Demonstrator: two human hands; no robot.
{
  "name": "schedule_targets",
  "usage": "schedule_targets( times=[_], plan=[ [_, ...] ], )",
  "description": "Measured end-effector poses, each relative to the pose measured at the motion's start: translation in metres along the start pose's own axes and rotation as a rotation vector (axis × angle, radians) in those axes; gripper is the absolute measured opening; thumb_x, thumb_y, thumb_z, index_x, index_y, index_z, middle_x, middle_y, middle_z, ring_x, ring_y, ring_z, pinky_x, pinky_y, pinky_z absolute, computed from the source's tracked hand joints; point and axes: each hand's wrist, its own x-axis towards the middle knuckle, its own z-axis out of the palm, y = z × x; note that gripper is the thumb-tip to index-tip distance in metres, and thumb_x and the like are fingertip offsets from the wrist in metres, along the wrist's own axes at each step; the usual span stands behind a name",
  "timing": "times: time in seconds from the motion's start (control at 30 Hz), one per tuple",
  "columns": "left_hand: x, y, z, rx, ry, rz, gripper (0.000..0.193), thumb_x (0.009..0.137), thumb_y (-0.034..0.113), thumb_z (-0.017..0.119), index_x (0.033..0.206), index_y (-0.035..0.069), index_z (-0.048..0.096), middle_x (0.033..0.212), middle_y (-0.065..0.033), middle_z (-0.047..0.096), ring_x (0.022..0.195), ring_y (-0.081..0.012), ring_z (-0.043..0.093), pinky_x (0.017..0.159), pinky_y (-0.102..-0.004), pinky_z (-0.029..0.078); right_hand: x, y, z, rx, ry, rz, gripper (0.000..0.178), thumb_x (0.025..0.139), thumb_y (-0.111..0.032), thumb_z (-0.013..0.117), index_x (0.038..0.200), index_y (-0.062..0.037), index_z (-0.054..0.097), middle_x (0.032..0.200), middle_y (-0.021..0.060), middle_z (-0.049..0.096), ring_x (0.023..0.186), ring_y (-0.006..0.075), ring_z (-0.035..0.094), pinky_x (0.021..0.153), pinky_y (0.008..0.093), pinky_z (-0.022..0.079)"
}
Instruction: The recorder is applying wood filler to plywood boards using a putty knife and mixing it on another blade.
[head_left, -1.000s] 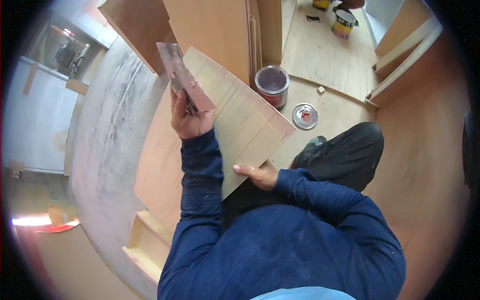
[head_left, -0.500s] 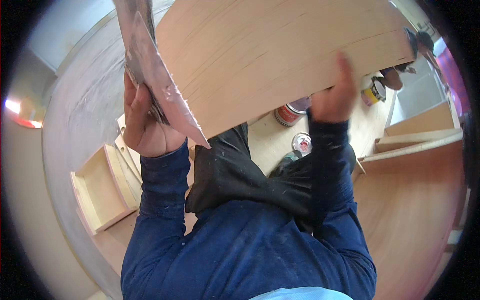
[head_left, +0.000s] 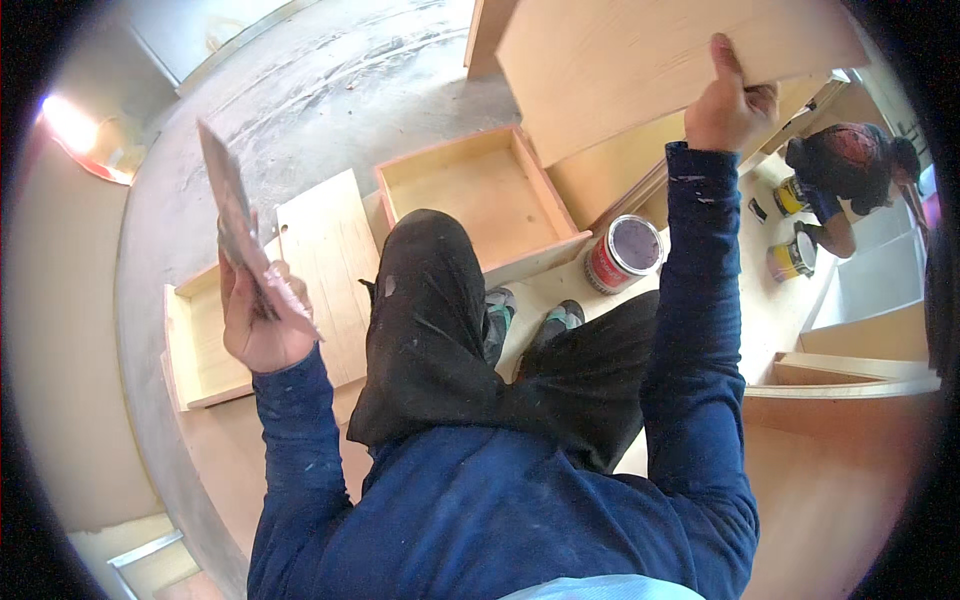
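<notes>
My left hand (head_left: 258, 325) is closed around a thin, flat board (head_left: 226, 185) smeared with pale, crusty paste; it stands nearly edge-on, up from my fingers. At the upper right my right hand (head_left: 728, 108) grips the near edge of a large light plywood panel (head_left: 640, 65), its thumb lying on the upper face and the other fingers mostly hidden. The panel is tilted and runs out toward the top of the view. Below it sits an open wooden drawer box (head_left: 562, 195), beyond my knees.
A red-labelled paint can (head_left: 606, 270) stands right of my feet. Another drawer box (head_left: 178, 345) and a loose wooden board (head_left: 330, 235) lie left of my knee. At the right a person (head_left: 850, 165) crouches by yellow-and-black cans (head_left: 785, 262). A wooden frame (head_left: 850, 385) stands at my right.
The panel has moved up and right with my right hand, uncovering the drawer box and floor. My left hand and its pasted board have shifted slightly left and down.
</notes>
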Motion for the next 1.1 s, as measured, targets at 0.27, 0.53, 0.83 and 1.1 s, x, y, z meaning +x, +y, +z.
schedule_targets(
  times=[0.27,0.53,0.83,1.1],
  plan=[
    [-0.059,0.044,0.014,0.11,0.258,0.163,0.057,0.097,0.004,0.049,0.15,-0.002,0.028,0.154,-0.0225,0.035,0.077,-0.0214,0.067,0.057,-0.0317,0.055,-0.023,0.093,-0.044,-0.108,-0.113,0.242,0.025,0.073,0.003,0.083,0.095,0.0025,0.071,0.095,0.0086,0.073,0.085,0.0149,0.067,0.08,0.0272,0.052],
    [-0.082,0.061,0.058,0.333,0.435,0.241,0.05,0.093,0.003,0.05,0.142,-0.003,0.041,0.142,-0.0191,0.05,0.094,-0.0253,0.066,0.078,-0.0376,0.055,-0.061,0.171,-0.072,-0.106,-0.12,0.4,0.023,0.072,-0.001,0.084,0.09,0.0033,0.072,0.091,0.0075,0.072,0.081,0.0151,0.064,0.077,0.0285,0.051],
    [-0.02,0.02,-0.008,0.744,0.557,0.192,0.041,0.092,0.002,0.057,0.133,-0.002,0.05,0.119,-0.0126,0.063,0.106,-0.024,0.064,0.092,-0.0356,0.052,-0.07,0.226,-0.124,-0.357,0.047,0.588,0.025,0.074,-0.012,0.087,0.09,-0.0003,0.071,0.096,0.0075,0.073,0.084,0.0165,0.064,0.077,0.0321,0.053],
    [0.026,-0.001,-0.052,0.708,0.532,0.198,0.024,0.09,-0.003,0.061,0.114,-0.002,0.061,0.105,-0.0041,0.068,0.092,-0.0101,0.062,0.085,-0.0251,0.049,-0.048,0.194,-0.15,-0.981,-0.234,0.411,0.048,0.079,-0.04,0.084,0.08,0.0051,0.067,0.076,0.0066,0.069,0.07,0.0155,0.059,0.066,0.0337,0.052]
  ],
)
